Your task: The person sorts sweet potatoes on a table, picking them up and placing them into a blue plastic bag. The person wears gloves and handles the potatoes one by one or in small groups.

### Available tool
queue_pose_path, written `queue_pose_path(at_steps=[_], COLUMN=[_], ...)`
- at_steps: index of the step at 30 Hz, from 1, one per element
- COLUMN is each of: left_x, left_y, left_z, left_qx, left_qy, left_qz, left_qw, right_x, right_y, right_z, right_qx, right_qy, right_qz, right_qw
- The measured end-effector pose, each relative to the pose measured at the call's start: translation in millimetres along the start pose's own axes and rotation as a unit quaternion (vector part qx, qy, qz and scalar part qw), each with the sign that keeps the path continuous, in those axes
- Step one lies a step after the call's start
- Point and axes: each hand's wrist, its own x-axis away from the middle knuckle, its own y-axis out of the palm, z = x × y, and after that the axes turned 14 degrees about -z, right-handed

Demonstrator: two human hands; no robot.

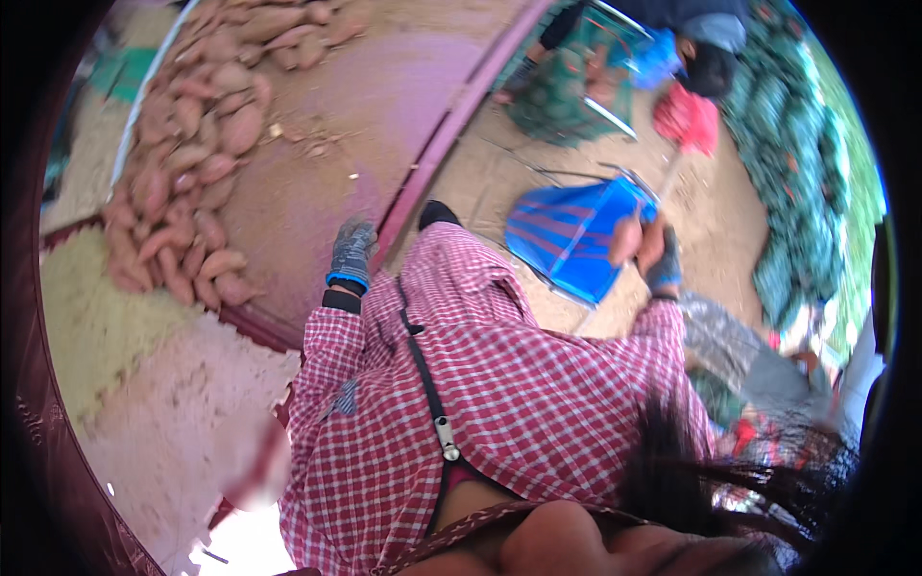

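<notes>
My right hand point(664, 265), in a grey glove with a blue cuff, grips a sweet potato point(651, 243). A second sweet potato point(624, 240) is right beside it; blur hides whether the hand holds that one too. Both are at the right edge of a blue striped bag point(558, 230) on a metal frame. On the left, my left hand point(353, 250), gloved alike, is beside the pink rim point(392, 219) of a flat bed. No object shows in it, and its finger pose is unclear. A pile of sweet potatoes point(191, 165) lies farther left on the bed.
Across from me, a bending person point(702, 43) is by a green mesh bag point(555, 97) on a frame. A red bag point(684, 119) lies near them. Filled green mesh sacks point(789, 158) line the right side. Another person's grey-clad leg point(749, 356) is at lower right.
</notes>
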Motion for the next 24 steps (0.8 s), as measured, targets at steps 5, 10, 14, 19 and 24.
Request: queue_pose_path(at_steps=[5,10,14,19,24], left_x=[20,64,66,53,55], left_y=[-130,-181,-201,-215,-229], left_z=[-29,24,80,112,119], left_qx=[-0.377,-0.104,-0.120,-0.196,-0.157], left_qy=[-0.093,-0.004,0.008,-0.134,-0.076], left_qz=[0.289,0.614,0.615,0.726,0.680], left_qw=[0.875,0.782,0.780,0.645,0.712], right_x=[-40,-144,-214,-266,-284], right_y=[-12,103,247,324,314], right_z=[32,76,103,151,170], right_qx=[0.500,0.757,0.857,0.848,0.839], right_qy=[0.298,0.060,0.023,0.083,0.183], right_qz=[0.252,0.090,-0.282,-0.388,-0.439], right_qw=[0.773,0.644,0.430,0.352,0.263])
